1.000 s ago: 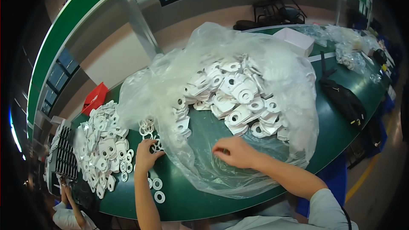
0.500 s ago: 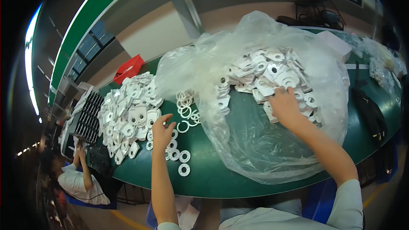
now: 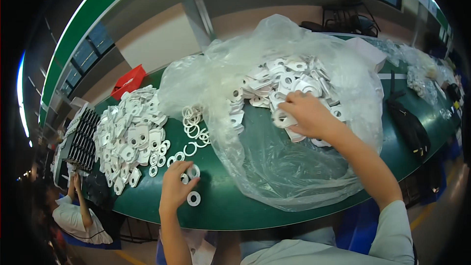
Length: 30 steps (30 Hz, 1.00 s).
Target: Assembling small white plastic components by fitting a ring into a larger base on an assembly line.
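Observation:
My left hand (image 3: 174,185) is over the near left part of the green table, thumb and index finger closed about a flat white ring (image 3: 194,171). Just nearer to me lies another white ring (image 3: 194,198). Further right, my right hand (image 3: 314,114) reaches over a heap of flat white pieces with round holes (image 3: 294,76) on a clear plastic bag. Its thumb and fingers are round a white holed piece (image 3: 281,119) at the heap's near edge. My fingers hide part of that piece.
A second pile of white holed pieces (image 3: 130,135) stands to the left, beside thin white rings (image 3: 193,116). A red bin (image 3: 128,82) and a black slotted rack (image 3: 84,137) lie beyond it. Far left, a person (image 3: 78,216) works. A black bag (image 3: 408,120) lies right.
The view has shifted, so the scene sits further left. My left hand has come down nearer and closed on a ring. My right hand has closed round a piece at the heap's edge.

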Each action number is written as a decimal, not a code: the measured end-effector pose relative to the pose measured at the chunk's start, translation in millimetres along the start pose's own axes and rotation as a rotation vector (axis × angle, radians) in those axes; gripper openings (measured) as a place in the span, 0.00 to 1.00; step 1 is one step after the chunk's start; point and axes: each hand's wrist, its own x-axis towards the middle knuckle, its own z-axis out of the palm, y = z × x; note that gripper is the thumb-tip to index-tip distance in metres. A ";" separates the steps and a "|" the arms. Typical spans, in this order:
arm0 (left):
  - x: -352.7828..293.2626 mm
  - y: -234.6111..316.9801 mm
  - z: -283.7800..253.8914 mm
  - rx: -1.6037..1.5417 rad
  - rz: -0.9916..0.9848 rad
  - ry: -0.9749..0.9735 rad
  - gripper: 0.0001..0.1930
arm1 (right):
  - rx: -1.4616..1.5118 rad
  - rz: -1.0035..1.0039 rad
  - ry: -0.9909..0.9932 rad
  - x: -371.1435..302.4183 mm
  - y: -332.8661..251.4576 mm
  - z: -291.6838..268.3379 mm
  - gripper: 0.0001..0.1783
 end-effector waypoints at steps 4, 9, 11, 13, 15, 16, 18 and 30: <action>28.1 60.3 21.5 -0.259 0.149 0.179 0.23 | 0.396 -0.041 0.074 -4.7 -44.4 6.8 0.34; 54.2 99.4 68.7 -0.277 0.432 0.267 0.25 | 0.624 -0.052 0.084 -15.1 -75.0 23.2 0.40; 53.4 100.9 80.3 -0.281 0.339 0.255 0.25 | 0.724 -0.056 0.176 -19.8 -79.2 25.8 0.41; 51.5 103.1 80.4 -0.283 0.295 0.245 0.23 | 0.763 -0.038 0.199 -24.6 -78.3 32.5 0.40; 51.9 103.1 79.7 -0.382 0.244 0.184 0.22 | 0.842 -0.056 0.206 -28.5 -77.2 34.9 0.40; 51.8 102.3 81.6 -0.380 0.244 0.181 0.22 | 0.845 -0.054 0.208 -29.2 -76.5 35.7 0.40; 51.9 99.4 86.2 -0.780 0.105 0.025 0.18 | 0.875 -0.066 0.210 -30.0 -75.1 36.8 0.40; 59.0 95.6 59.5 -0.816 0.090 -0.461 0.20 | 1.633 0.308 -0.255 -31.0 -69.1 43.3 0.27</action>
